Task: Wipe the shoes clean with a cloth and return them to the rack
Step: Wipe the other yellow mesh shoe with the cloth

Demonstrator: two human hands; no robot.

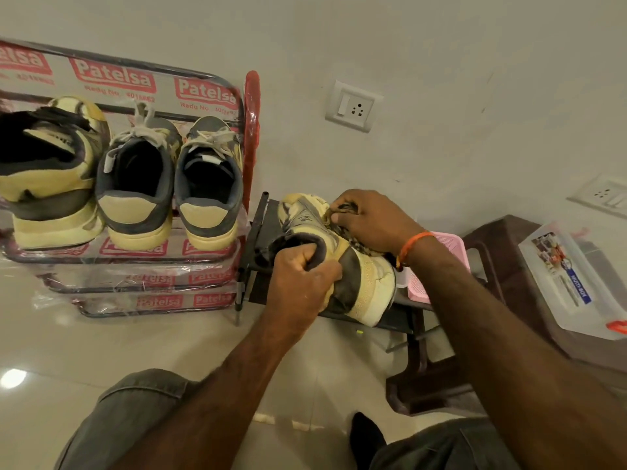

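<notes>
Gleaming tiled floor (61, 337), rack (217, 266) against wall (441, 62)

Your shoe (342, 262) is cream yellow with grey-black panels, like the three shoes (135, 178) on the rack (142, 262), whose wrap carries red-and-white logos. The cloth (346, 212) is mottled dark and pale. Your wristband (412, 244) is orange, the basket (441, 262) pink.

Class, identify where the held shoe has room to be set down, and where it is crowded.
Free: bare floor in front of the rack, left of the left hand. Crowded: the rack's top shelf, filled by three shoes; the stool holds a plastic box.
</notes>
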